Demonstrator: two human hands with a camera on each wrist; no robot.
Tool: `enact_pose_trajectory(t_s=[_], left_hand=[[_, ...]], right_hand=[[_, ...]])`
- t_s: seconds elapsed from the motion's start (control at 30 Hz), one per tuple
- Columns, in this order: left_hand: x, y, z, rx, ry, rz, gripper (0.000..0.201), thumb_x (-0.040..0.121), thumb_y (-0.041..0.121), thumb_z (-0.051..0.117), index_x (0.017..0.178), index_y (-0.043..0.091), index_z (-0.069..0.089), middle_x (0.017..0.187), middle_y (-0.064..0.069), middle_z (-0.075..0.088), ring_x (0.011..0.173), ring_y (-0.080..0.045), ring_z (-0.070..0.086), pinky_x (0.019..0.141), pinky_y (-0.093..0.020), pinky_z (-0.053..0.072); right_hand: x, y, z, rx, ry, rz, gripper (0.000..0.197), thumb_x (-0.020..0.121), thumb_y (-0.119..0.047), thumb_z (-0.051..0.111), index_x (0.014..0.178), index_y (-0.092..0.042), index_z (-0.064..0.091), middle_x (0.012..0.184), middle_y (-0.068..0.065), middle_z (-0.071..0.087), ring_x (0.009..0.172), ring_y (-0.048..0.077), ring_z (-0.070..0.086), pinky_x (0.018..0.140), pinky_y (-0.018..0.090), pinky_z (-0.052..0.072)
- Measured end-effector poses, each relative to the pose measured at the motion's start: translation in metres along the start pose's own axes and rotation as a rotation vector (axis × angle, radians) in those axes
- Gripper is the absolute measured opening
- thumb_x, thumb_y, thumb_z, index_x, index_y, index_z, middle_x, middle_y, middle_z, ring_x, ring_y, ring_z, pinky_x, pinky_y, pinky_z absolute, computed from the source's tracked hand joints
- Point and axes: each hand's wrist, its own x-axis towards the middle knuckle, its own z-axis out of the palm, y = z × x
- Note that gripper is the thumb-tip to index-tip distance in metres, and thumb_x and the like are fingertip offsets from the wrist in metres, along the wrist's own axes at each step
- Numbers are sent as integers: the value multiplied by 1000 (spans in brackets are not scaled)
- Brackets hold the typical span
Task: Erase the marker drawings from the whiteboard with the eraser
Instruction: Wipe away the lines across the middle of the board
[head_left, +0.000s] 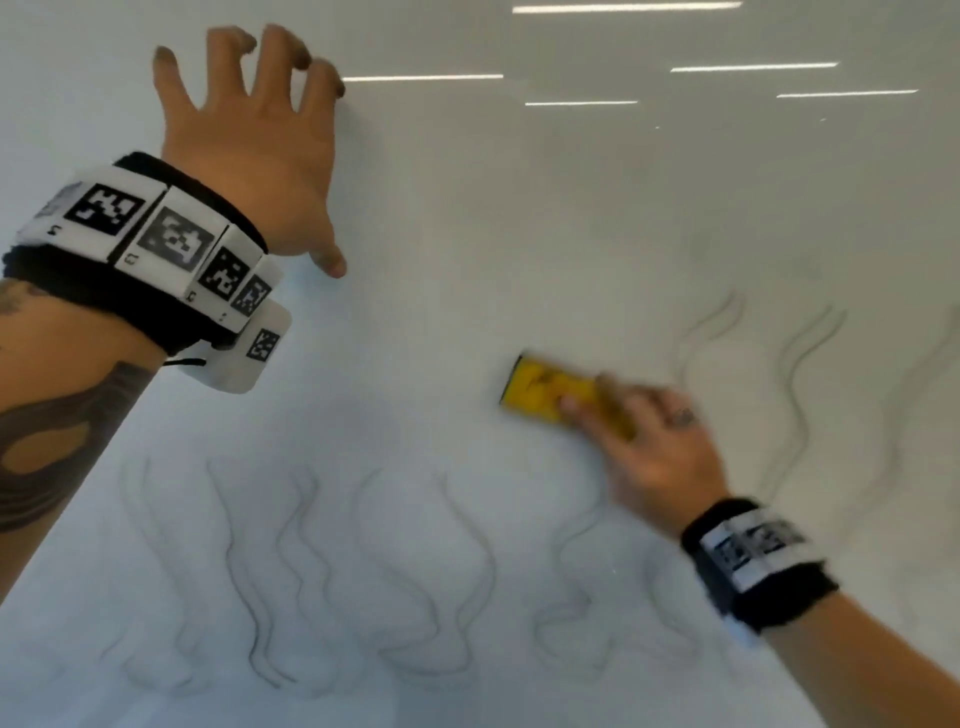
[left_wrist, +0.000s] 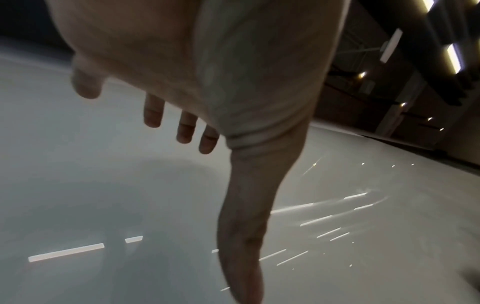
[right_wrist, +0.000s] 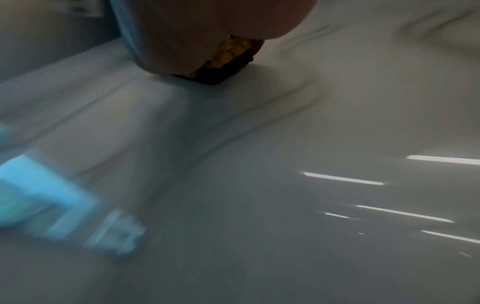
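Observation:
A glossy whiteboard (head_left: 467, 218) fills the head view. Wavy grey marker lines (head_left: 311, 561) run across its lower part, and fainter ones (head_left: 795, 374) lie at the right. My right hand (head_left: 644, 431) grips a yellow eraser (head_left: 540, 387) with a dark felt base and holds it flat against the board near the middle, blurred by motion. In the right wrist view the eraser (right_wrist: 228, 59) shows under my palm, its felt on the board. My left hand (head_left: 254, 135) is spread at the upper left, fingertips (left_wrist: 153, 113) and thumb touching the board.
Ceiling lights reflect as bright streaks (head_left: 623, 8) on the upper board. The board's far edge and a dark room behind it (left_wrist: 389, 92) show in the left wrist view. A bluish reflection (right_wrist: 39, 189) lies on the board at the lower left.

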Motion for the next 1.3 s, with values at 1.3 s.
enact_pose_trajectory(t_s=[1.3], left_hand=[[53,196,-39,-182,85,253,144,40,26,105,156,30,20,163,-7,15,152,-41,12,117,-72,22]], right_hand=[[-73,155,-43,-72,255,830,60,93,-12,64,152,-12,50,118,31,52,96,43,51,87,44,39]])
